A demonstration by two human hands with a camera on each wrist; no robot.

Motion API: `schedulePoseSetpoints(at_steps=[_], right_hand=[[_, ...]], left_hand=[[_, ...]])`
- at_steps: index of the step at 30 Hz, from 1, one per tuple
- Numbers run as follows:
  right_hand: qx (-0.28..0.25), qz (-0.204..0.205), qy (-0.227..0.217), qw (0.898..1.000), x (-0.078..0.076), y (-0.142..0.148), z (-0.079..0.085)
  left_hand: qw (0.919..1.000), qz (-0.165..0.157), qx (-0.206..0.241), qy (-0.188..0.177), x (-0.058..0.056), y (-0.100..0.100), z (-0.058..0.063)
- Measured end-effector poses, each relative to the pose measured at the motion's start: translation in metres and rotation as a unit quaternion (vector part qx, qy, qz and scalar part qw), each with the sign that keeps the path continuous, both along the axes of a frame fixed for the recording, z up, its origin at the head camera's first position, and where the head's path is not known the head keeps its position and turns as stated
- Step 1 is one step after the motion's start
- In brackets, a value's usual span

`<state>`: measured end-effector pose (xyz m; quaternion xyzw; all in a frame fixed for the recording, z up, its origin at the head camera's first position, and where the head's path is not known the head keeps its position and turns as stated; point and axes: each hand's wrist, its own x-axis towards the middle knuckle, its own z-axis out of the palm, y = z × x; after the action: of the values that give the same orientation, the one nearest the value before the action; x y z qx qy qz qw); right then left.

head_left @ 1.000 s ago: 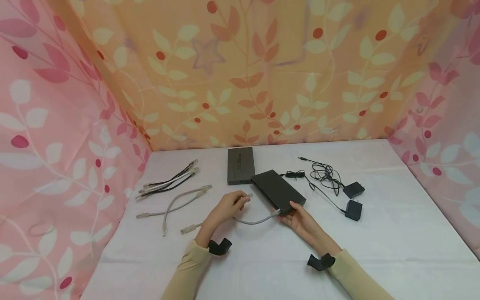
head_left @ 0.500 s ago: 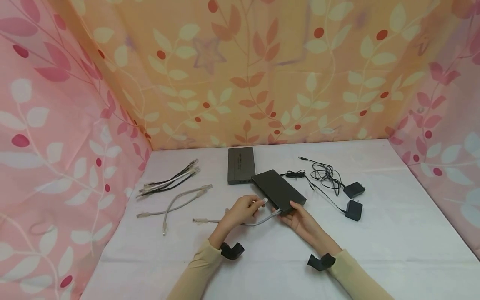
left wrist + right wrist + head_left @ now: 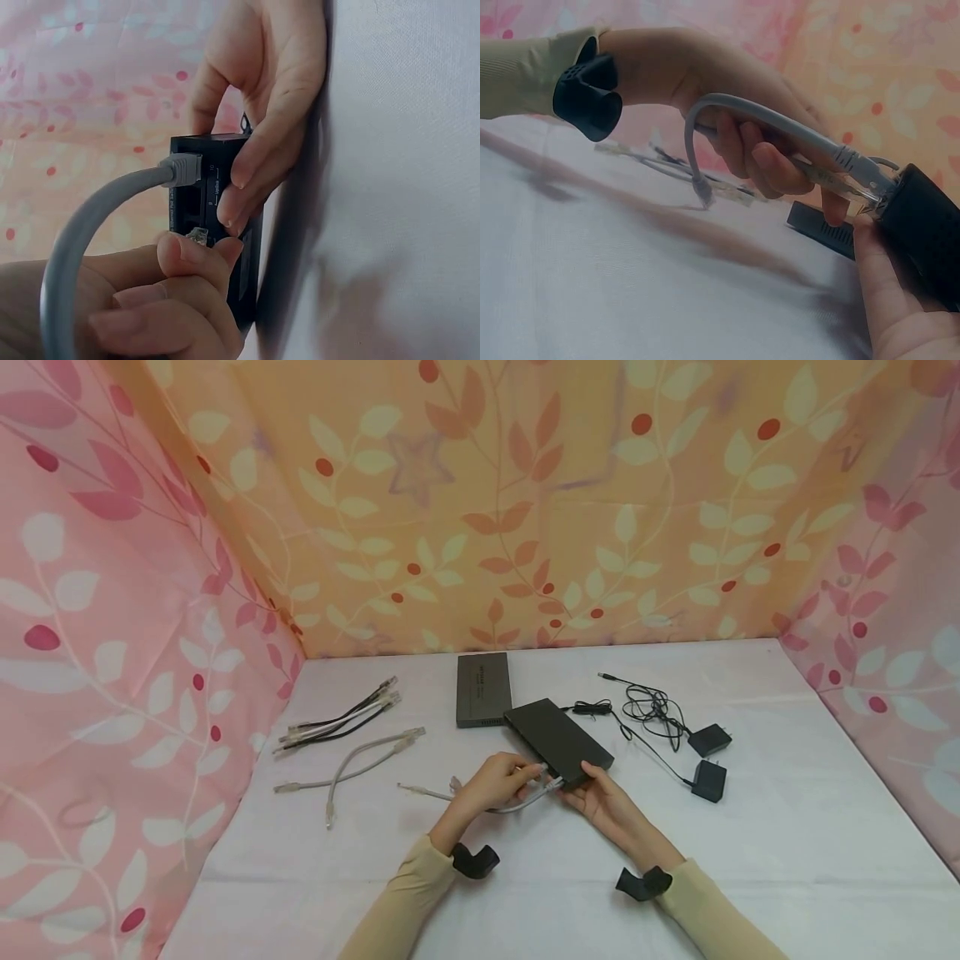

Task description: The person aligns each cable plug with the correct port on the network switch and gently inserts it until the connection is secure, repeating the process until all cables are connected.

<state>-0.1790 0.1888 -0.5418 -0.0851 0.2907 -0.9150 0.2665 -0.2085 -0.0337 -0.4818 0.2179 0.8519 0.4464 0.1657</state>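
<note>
My right hand [image 3: 611, 810] grips a black network switch [image 3: 558, 739] at its near right corner, tilting its port side toward the left hand. In the left wrist view a grey Ethernet cable [image 3: 180, 171] is plugged into the end port. My left hand [image 3: 495, 783] pinches a second Ethernet cable by its clear plug [image 3: 197, 235], right at a port further along the same side. The plug tip is partly hidden by the fingers. Behind the left wrist, a grey cable end [image 3: 420, 790] sticks out to the left.
A second dark switch [image 3: 482, 690] lies flat behind the held one. Two grey cables [image 3: 352, 772] and a bunch of black and white cables [image 3: 337, 720] lie left. Two power adapters [image 3: 709, 740] with coiled black cords [image 3: 652, 710] lie right. Patterned cloth walls [image 3: 480, 527] surround the table.
My left hand has moved right with the pinched plug, from beside the switch up to its port side. The right hand and the switch have stayed in place.
</note>
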Motion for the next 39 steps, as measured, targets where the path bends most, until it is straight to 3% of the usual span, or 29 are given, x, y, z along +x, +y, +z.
schedulePoseSetpoints(at_steps=[14, 23, 39], right_hand=[[0.029, -0.023, -0.006, 0.999, 0.0005, -0.0008, 0.0024], [0.055, -0.033, -0.005, 0.998, 0.0006, -0.0005, 0.0029], [0.068, -0.027, -0.009, 0.997, 0.0002, -0.0007, 0.0050]], left_hand=[[0.9991, -0.003, 0.031, -0.028, 0.0055, 0.0038, 0.0014], [0.9944, 0.003, 0.065, -0.084, 0.0046, 0.0051, -0.0001], [0.9949, 0.000, 0.066, -0.077, 0.0012, 0.0052, -0.0040]])
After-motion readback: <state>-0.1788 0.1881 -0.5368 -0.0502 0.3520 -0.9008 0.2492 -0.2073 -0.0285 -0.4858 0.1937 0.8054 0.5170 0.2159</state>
